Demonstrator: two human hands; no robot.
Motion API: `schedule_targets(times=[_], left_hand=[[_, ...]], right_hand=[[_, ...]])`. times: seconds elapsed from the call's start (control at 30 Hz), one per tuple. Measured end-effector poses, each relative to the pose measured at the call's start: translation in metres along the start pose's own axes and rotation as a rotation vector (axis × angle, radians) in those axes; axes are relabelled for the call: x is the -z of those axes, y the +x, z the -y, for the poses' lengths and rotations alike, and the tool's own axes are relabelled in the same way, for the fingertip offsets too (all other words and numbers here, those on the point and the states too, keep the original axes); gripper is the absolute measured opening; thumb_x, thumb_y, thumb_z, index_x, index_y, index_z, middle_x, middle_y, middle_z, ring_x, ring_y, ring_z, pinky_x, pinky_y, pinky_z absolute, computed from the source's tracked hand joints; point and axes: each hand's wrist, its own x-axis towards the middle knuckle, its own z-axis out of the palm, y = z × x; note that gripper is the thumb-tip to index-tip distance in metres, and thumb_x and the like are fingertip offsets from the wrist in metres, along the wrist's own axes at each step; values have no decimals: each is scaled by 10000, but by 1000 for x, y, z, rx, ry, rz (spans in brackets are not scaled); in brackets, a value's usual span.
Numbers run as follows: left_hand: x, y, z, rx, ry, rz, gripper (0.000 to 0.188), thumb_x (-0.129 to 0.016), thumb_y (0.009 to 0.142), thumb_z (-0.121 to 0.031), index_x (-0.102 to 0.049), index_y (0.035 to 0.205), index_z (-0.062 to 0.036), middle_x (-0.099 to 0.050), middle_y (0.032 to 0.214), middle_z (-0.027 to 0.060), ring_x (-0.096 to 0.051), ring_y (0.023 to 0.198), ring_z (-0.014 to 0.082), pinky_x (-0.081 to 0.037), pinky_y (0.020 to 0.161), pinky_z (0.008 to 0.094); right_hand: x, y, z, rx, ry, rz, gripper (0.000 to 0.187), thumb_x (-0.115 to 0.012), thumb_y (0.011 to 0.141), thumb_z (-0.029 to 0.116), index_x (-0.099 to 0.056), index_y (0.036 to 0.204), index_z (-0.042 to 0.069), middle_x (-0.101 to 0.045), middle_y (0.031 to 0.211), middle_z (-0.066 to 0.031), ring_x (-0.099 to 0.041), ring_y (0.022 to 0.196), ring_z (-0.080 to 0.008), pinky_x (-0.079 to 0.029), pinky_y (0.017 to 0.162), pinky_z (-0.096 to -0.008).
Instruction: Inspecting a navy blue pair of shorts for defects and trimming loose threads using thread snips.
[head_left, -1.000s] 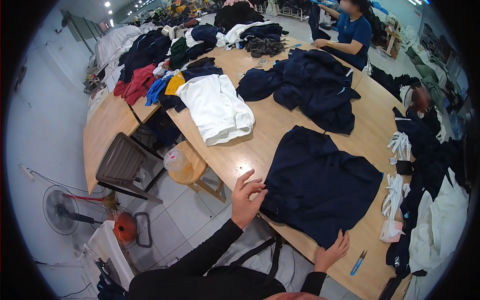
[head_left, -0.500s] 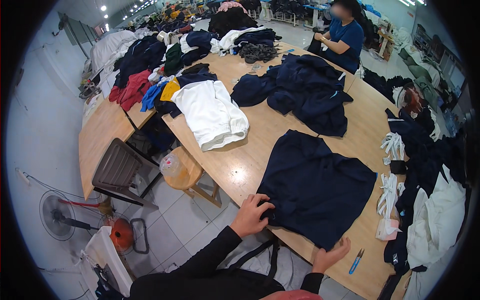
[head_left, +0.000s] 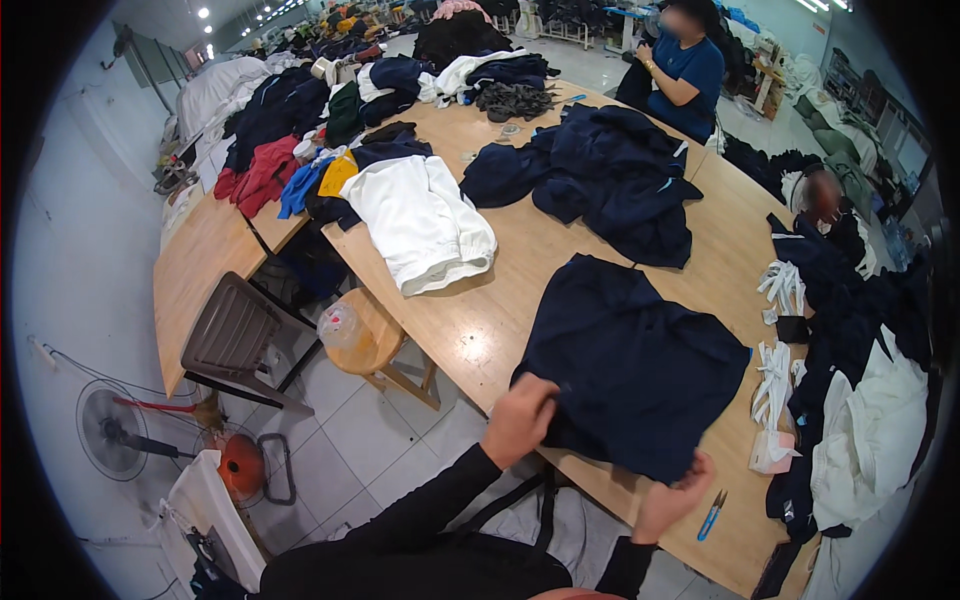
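Our left hand (head_left: 520, 420) is curled, pinching the navy garment (head_left: 640, 360) at its near edge. Our right hand (head_left: 672, 498) grips the hem at the wooden table (head_left: 500, 310) edge.

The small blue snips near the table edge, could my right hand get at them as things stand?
Probably yes: the blue snips lie uncovered on the wooden table just beside the right hand, though that hand grips the navy garment.

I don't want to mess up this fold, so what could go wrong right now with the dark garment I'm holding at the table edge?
The navy garment lies right at the table's near edge, gripped by the left hand and right hand; a pull toward you might drag it off onto the floor. The blue snips lie beside your right hand, so a sweep could knock them off or nick you.
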Motion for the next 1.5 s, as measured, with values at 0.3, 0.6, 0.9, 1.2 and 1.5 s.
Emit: schedule_targets(times=[0.3, 0.6, 0.9, 1.2, 1.5], left_hand=[[11, -36, 42, 177, 119, -111, 198, -672, 905, 55, -685, 1093, -7, -669, 1005, 182, -705, 876, 362, -569, 756, 439], [19, -58, 42, 143, 207, -35, 242, -787, 881, 15, -700, 1105, -14, -704, 1045, 127, -679, 941, 288, -532, 790, 379], [14, -61, 33, 161, 138, -54, 358, -882, 855, -58, -704, 1164, -25, -686, 1146, 114, -671, 1035, 269, -529, 809, 369], [-3, -29, 38, 178, 18, -4, 225, -822, 957, -71, -774, 1168, -7, -733, 973, 109, -679, 802, 213, -550, 740, 319], [3, -27, 67, 492, -215, 181, 123, -696, 1084, -122, -669, 1087, -2, -670, 890, 10, -599, 796, 84, -503, 731, 256]], right_hand=[[35, -1, -12, 27, -496, 42, 527, -645, 693, -115, -646, 1207, 4, -573, 1139, -152, -605, 1085, -329, -515, 927, -394], [44, -45, -45, -142, -489, -58, 580, -853, 749, -56, -564, 1241, 44, -552, 1169, -66, -579, 992, -188, -505, 837, -322], [48, -57, -44, -127, -505, 11, 576, -864, 745, -36, -569, 1233, 46, -528, 1189, -87, -563, 1024, -219, -507, 850, -342], [41, -25, -68, 149, -608, 113, 520, -784, 714, -57, -603, 1190, 49, -589, 1199, -156, -594, 1120, -353, -496, 948, -417], [34, -16, -96, 210, -716, 118, 450, -749, 715, 19, -628, 1146, 67, -620, 1180, -146, -583, 1182, -388, -431, 1031, -480]])
